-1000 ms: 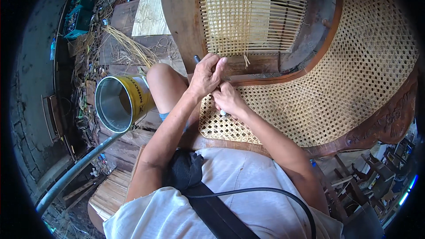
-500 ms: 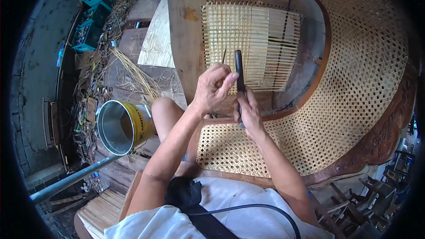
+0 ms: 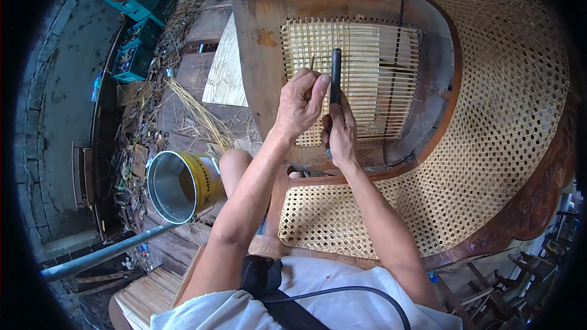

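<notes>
Head view | cane (image 3: 367,74) upper centre | my left hand (image 3: 301,104) grips a thin spike (image 3: 312,61), my right hand (image 3: 343,137) wraps a dark rod (image 3: 335,76) | careless aim could let the spike tear cane

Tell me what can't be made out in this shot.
All in the head view:
Thin spike: lower part hidden by the left hand.
Dark rod: partly hidden by the right hand.
Teal crate: contents too small to identify.
Woven cane panel: cut off by the top edge.
</notes>
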Tool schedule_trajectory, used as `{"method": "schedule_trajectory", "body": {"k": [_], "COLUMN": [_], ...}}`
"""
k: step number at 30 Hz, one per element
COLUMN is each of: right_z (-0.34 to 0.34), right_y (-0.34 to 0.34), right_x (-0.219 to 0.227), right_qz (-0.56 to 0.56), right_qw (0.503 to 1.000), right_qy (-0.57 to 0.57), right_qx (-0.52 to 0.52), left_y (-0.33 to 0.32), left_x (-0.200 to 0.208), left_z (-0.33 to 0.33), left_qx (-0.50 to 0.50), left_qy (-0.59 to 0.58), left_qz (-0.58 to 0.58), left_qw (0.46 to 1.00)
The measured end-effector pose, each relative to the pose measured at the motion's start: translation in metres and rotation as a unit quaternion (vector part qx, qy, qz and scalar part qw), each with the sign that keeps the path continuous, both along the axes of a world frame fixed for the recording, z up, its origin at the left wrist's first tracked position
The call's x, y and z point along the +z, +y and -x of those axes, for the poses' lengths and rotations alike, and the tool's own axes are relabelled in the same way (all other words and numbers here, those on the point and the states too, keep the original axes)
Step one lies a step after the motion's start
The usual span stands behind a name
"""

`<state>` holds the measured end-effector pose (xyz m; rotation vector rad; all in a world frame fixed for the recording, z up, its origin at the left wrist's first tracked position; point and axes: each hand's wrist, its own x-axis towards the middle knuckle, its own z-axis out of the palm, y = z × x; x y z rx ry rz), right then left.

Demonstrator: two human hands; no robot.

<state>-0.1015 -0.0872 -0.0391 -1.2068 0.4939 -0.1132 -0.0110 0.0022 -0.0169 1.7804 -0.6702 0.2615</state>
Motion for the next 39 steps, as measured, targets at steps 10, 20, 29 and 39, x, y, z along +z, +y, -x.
{"method": "schedule_trajectory", "body": {"k": [10, 20, 29, 39], "right_z": [-0.007, -0.004, -0.002, -0.019], "right_y": [0.013, 0.007, 0.01, 0.018], "right_x": [-0.009, -0.008, -0.013, -0.001], "right_qz": [-0.021, -0.015, 0.0, -0.022], "right_qw": [0.999, 1.0, 1.0, 0.998], "right_qy": [-0.027, -0.011, -0.011, -0.051], "right_qx": [-0.02, 0.002, 0.023, -0.007], "left_y": [-0.006, -0.011, -0.011, -0.012], "left_x": [0.004, 0.009, 0.014, 0.011], "left_z": [0.002, -0.002, 0.001, -0.011], "left_qx": [0.025, 0.044, 0.043, 0.055], "left_qy": [0.034, 0.017, 0.063, 0.044], "left_qz": [-0.041, 0.003, -0.009, 0.023], "left_qw": [0.998, 0.999, 0.997, 0.997]}}
